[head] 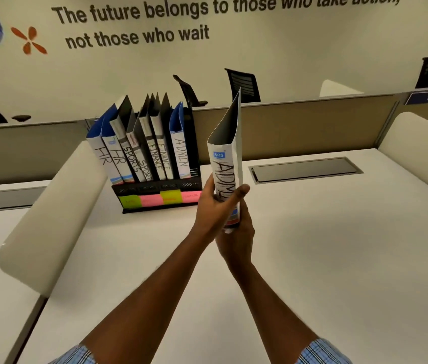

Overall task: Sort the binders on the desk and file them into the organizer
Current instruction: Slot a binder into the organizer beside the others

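Observation:
A binder marked ADMIN [227,153] stands upright in the air above the white desk, spine facing me. My left hand [214,206] grips its lower spine from the left, and my right hand [236,240] holds its bottom end from below. To the left stands the black organizer [155,190] with yellow and pink sticky labels on its front. Several binders lean in it: two HR binders [110,156], two SPORTS, two FINANCE [160,156] and one ADMIN binder [181,151] at the right end.
A grey cable hatch [304,169] is set into the desk [339,245] to the right of the held binder. Rounded white dividers [50,224] flank the desk on both sides. A low partition with chairs behind it runs along the back.

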`<action>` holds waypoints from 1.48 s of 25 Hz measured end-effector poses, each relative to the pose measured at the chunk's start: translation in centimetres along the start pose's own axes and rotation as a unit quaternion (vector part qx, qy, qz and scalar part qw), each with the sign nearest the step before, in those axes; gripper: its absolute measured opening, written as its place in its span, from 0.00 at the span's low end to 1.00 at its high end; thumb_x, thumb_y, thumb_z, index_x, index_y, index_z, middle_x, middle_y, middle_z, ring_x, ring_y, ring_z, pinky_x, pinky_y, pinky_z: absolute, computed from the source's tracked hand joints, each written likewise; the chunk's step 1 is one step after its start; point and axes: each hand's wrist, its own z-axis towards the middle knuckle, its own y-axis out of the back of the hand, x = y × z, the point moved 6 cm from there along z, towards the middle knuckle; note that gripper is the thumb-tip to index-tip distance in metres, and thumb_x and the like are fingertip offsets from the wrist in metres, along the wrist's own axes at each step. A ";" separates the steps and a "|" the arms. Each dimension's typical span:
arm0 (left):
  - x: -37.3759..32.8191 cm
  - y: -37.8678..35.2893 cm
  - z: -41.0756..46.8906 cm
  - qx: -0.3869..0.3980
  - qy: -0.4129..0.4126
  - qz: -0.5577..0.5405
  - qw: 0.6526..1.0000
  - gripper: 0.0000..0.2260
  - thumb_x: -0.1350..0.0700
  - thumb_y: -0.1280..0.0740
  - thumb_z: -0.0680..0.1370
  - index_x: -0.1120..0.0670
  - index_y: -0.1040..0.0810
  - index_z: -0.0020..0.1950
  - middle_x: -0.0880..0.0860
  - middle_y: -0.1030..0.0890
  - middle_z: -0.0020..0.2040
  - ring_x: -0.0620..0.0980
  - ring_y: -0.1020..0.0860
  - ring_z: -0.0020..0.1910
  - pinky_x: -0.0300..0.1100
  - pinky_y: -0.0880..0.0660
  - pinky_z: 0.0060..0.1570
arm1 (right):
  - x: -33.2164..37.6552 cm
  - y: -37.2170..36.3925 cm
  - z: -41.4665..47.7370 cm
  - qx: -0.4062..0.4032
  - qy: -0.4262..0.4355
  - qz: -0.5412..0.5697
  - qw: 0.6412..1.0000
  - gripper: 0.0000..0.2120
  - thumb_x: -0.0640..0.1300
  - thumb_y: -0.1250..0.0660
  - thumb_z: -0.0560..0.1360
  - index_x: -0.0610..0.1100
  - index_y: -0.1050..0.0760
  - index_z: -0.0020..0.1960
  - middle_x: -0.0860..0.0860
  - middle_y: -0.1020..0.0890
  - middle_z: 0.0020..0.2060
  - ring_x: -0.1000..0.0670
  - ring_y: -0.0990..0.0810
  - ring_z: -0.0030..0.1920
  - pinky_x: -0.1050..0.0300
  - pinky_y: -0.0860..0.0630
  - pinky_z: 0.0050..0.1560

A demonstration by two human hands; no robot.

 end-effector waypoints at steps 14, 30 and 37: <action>-17.9 7.0 16.3 -0.043 0.111 0.336 0.934 0.31 0.40 0.31 0.71 0.57 0.32 0.67 0.55 0.25 0.62 0.50 0.24 0.47 0.43 0.27 0.44 | 0.6 -8.8 11.9 0.065 0.093 0.079 0.990 0.30 0.30 0.33 0.71 0.40 0.34 0.72 0.46 0.26 0.67 0.50 0.28 0.68 0.70 0.26 0.58; -18.1 8.3 26.9 0.001 0.026 0.524 0.851 0.23 0.68 0.41 0.75 0.52 0.35 0.67 0.58 0.27 0.58 0.58 0.22 0.47 0.51 0.19 0.40 | -2.6 -18.7 19.9 0.112 0.082 0.110 0.984 0.29 0.40 0.25 0.70 0.40 0.36 0.65 0.45 0.25 0.64 0.49 0.23 0.63 0.62 0.22 0.56; -17.5 8.5 30.8 0.035 0.029 0.555 0.831 0.17 0.70 0.40 0.75 0.58 0.31 0.62 0.60 0.26 0.55 0.58 0.22 0.45 0.46 0.22 0.34 | -8.4 -20.2 20.0 0.153 -0.035 0.116 0.981 0.27 0.43 0.24 0.69 0.48 0.37 0.59 0.47 0.27 0.58 0.50 0.21 0.58 0.65 0.21 0.50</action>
